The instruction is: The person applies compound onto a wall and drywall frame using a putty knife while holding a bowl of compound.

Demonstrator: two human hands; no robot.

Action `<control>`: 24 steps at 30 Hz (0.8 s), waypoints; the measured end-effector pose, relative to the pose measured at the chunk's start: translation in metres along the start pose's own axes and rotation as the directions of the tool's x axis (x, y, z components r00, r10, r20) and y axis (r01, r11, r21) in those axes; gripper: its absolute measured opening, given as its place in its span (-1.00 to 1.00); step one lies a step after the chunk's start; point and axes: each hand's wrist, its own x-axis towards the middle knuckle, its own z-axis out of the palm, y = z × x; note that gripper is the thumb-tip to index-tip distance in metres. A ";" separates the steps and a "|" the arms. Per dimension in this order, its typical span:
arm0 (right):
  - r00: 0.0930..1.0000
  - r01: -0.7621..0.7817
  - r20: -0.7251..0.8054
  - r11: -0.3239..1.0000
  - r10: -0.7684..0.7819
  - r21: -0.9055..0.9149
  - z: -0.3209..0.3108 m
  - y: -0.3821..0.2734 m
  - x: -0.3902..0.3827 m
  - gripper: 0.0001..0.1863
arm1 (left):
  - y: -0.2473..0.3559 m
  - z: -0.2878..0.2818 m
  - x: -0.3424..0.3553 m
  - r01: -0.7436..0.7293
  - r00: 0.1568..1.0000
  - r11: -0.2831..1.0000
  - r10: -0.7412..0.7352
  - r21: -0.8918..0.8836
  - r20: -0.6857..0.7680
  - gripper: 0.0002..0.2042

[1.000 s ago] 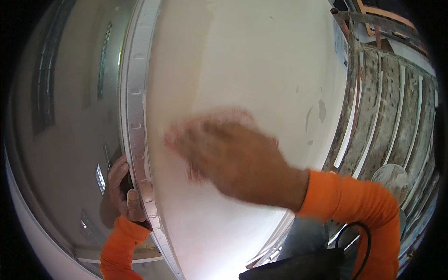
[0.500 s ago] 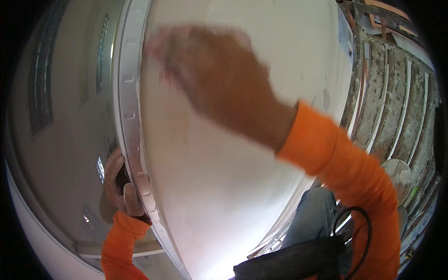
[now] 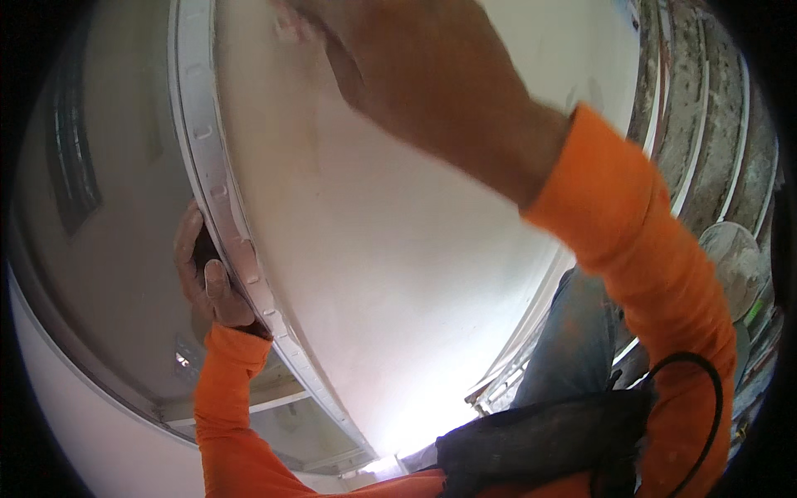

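A long metal trim strip with small tabs [image 3: 199, 124] runs between a dark glossy panel [image 3: 108, 274] and a pale, smooth board [image 3: 390, 266]. My left hand [image 3: 212, 274] grips the trim's left edge, fingers curled along it. My right hand [image 3: 423, 66] is raised over the upper part of the board, its fingertips near the top edge of the picture around a pinkish pad [image 3: 292, 23], mostly hidden and blurred. Both forearms are in orange sleeves.
Weathered, stained planks [image 3: 681, 108] with gaps lie on the right, with a round dusty dish or lid [image 3: 729, 266]. My jeans-covered leg [image 3: 564, 340] and a black bag [image 3: 540, 432] with a looped cord are low at the right. A white wall edge [image 3: 66, 373] curves at lower left.
My right hand has swept up along the board from the middle to the top edge with the pink pad. My left hand keeps its grip on the trim, appearing higher as the view shifts.
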 end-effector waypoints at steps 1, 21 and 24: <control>1.000 -0.021 0.015 1.000 0.021 -0.003 0.006 0.003 0.004 -0.70 | 0.003 0.002 0.000 -0.011 1.000 1.000 0.012 0.025 -0.015 -0.39; 0.881 -0.290 0.433 0.940 0.190 0.178 0.006 -0.168 -0.196 -0.49 | -0.008 -0.005 0.004 -0.178 0.984 0.970 0.174 -0.165 -0.040 -0.66; 0.809 -0.583 0.332 0.739 0.485 0.339 -0.004 -0.143 -0.183 -0.57 | -0.005 -0.007 0.003 -0.301 0.951 0.950 0.293 -0.080 -0.093 -0.67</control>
